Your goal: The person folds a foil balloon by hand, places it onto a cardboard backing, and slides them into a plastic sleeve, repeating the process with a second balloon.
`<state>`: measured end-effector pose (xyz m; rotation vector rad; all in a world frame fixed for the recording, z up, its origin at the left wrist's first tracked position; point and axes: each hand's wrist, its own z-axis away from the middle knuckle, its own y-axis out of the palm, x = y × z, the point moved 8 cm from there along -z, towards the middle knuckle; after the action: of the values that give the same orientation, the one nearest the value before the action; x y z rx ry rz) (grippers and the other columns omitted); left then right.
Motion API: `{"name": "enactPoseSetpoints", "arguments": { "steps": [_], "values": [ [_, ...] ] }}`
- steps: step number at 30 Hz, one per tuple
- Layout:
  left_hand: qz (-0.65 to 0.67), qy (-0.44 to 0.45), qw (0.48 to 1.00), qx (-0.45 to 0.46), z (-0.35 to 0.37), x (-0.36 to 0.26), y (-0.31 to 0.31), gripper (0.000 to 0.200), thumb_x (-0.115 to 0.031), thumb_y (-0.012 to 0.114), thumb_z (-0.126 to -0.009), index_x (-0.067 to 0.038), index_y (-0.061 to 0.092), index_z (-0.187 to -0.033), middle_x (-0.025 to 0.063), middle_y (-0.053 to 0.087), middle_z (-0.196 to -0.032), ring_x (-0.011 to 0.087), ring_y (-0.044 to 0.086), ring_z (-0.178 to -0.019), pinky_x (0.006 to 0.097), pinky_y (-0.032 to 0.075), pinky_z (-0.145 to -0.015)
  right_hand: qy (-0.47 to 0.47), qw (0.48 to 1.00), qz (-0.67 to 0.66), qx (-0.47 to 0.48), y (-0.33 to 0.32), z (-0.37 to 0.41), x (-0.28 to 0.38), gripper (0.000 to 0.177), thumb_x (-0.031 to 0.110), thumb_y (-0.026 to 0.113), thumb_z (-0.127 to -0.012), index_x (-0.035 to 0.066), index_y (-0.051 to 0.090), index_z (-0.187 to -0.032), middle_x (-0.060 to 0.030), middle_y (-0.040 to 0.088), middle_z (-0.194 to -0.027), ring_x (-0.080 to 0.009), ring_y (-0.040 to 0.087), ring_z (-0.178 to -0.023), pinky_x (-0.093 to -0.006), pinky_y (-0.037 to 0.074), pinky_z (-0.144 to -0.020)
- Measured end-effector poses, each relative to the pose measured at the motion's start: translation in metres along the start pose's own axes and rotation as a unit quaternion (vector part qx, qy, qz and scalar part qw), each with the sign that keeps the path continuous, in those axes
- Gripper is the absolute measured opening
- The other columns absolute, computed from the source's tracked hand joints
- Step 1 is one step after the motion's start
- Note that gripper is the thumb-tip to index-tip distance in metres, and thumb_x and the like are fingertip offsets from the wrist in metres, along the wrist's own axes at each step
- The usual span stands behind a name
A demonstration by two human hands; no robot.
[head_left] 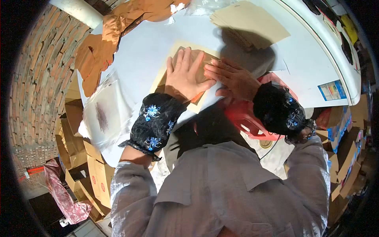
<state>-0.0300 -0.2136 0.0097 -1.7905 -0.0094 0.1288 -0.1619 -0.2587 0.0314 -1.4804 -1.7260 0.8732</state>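
On the white table lies a pale paper sheet (194,108) with a brown piece (162,83) on top of it. My left hand (184,77) rests flat on the brown piece, its fingers spread. Beside it, my right hand (233,78) lies over the piece's right side with its fingers stretched out and close to my left thumb. Whatever is under my right palm is hidden. Black lace cuffs with blue flowers cover both wrists. A stack of tan paper sheets (256,23) sits beyond my hands, partly in shadow.
Crumpled brown foil (92,59) runs along the table's far left edge. Clear plastic bags (106,112) lie at the left. A red plastic basket (246,120) is below my right wrist. Cardboard boxes (98,173) stand at both sides, near a brick wall (43,75).
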Motion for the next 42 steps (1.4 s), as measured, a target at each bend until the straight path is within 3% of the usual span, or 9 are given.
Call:
{"name": "enactPoseSetpoints", "arguments": {
  "steps": [1, 4, 7, 13, 22, 28, 31, 34, 42],
  "values": [
    [0.003, -0.001, 1.000, 0.002, 0.000, -0.001, 0.000, 0.092, -0.072, 0.053, -0.079, -0.019, 0.031, -0.152, 0.0240, 0.022, -0.156, 0.0379, 0.015, -0.147, 0.0613, 0.008, -0.114, -0.020, 1.000, 0.016, 0.002, -0.002, 0.001, 0.002, 0.057, 0.037, 0.069, -0.082, 0.004, 0.054, -0.125, -0.0125, 0.057, -0.127, -0.0271, 0.056, -0.119, -0.0408, 0.046, -0.098],
    [0.002, 0.002, 1.000, -0.004, 0.000, -0.001, 0.000, 0.093, -0.071, 0.055, -0.078, -0.018, 0.030, -0.151, 0.0238, 0.023, -0.155, 0.0376, 0.016, -0.147, 0.0613, 0.008, -0.114, 0.070, 0.992, -0.078, 0.067, 0.009, 0.004, -0.014, 0.058, 0.025, 0.063, -0.089, 0.009, 0.045, -0.141, -0.0095, 0.047, -0.144, -0.0283, 0.042, -0.136, -0.0429, 0.030, -0.116],
    [0.006, -0.002, 1.000, 0.005, 0.000, -0.001, -0.002, 0.094, -0.070, 0.056, -0.078, -0.017, 0.029, -0.151, 0.0237, 0.023, -0.155, 0.0377, 0.016, -0.147, 0.0614, 0.009, -0.114, 0.189, 0.974, -0.001, 0.127, -0.001, -0.001, -0.037, 0.052, 0.016, 0.064, -0.088, 0.006, 0.049, -0.137, -0.0115, 0.052, -0.139, -0.0295, 0.048, -0.131, -0.0399, 0.035, -0.112],
    [0.020, -0.004, 1.000, -0.004, 0.000, -0.002, -0.005, 0.096, -0.070, 0.056, -0.079, -0.015, 0.027, -0.152, 0.0235, 0.024, -0.155, 0.0381, 0.017, -0.146, 0.0616, 0.010, -0.114, 0.268, 0.951, -0.092, -0.123, -0.020, 0.023, -0.076, 0.023, 0.016, 0.064, -0.090, 0.004, 0.065, -0.109, -0.0128, 0.066, -0.100, -0.0317, 0.063, -0.094, -0.0393, 0.049, -0.084],
    [0.020, -0.004, 1.000, -0.014, 0.000, -0.002, -0.008, 0.106, -0.070, 0.061, -0.076, -0.010, 0.020, -0.154, 0.0219, 0.022, -0.156, 0.0384, 0.020, -0.145, 0.0608, 0.013, -0.113, 0.307, 0.941, -0.139, -0.031, 0.008, -0.007, -0.067, 0.018, 0.023, 0.066, -0.085, 0.005, 0.064, -0.085, -0.0092, 0.059, -0.080, -0.0280, 0.056, -0.083, -0.0389, 0.044, -0.077],
    [0.027, -0.007, 0.999, -0.031, 0.001, -0.003, -0.012, 0.106, -0.067, 0.065, -0.074, -0.012, 0.022, -0.153, 0.0234, 0.022, -0.156, 0.0393, 0.023, -0.144, 0.0616, 0.015, -0.113, 0.293, 0.941, -0.158, -0.057, 0.012, -0.021, -0.069, 0.018, 0.023, 0.066, -0.083, 0.005, 0.065, -0.086, -0.0151, 0.063, -0.079, -0.0345, 0.062, -0.079, -0.0438, 0.049, -0.073],
    [0.041, -0.012, 0.998, -0.038, 0.000, -0.001, -0.013, 0.105, -0.066, 0.067, -0.072, -0.015, 0.024, -0.153, 0.0229, 0.021, -0.156, 0.0400, 0.023, -0.144, 0.0623, 0.015, -0.113, 0.334, 0.920, -0.203, -0.012, 0.023, -0.026, -0.075, 0.020, 0.023, 0.064, -0.085, 0.004, 0.066, -0.087, -0.0157, 0.065, -0.081, -0.0347, 0.064, -0.079, -0.0428, 0.051, -0.073],
    [0.065, -0.020, 0.997, -0.026, 0.001, -0.001, -0.012, 0.102, -0.066, 0.066, -0.073, -0.017, 0.025, -0.153, 0.0216, 0.018, -0.157, 0.0381, 0.018, -0.146, 0.0618, 0.011, -0.114, 0.361, 0.893, -0.263, -0.063, 0.024, -0.033, -0.077, 0.023, 0.026, 0.062, -0.086, 0.004, 0.066, -0.086, -0.0155, 0.067, -0.083, -0.0346, 0.066, -0.079, -0.0423, 0.052, -0.073],
    [0.079, -0.021, 0.996, -0.033, 0.001, 0.000, -0.016, 0.104, -0.063, 0.068, -0.072, -0.018, 0.022, -0.154, 0.0230, 0.019, -0.156, 0.0387, 0.021, -0.144, 0.0624, 0.011, -0.114, 0.375, 0.895, -0.241, -0.005, 0.035, -0.045, -0.087, 0.022, 0.025, 0.061, -0.087, 0.004, 0.066, -0.091, -0.0162, 0.067, -0.086, -0.0319, 0.067, -0.082, -0.0390, 0.052, -0.074]
  ]
}}
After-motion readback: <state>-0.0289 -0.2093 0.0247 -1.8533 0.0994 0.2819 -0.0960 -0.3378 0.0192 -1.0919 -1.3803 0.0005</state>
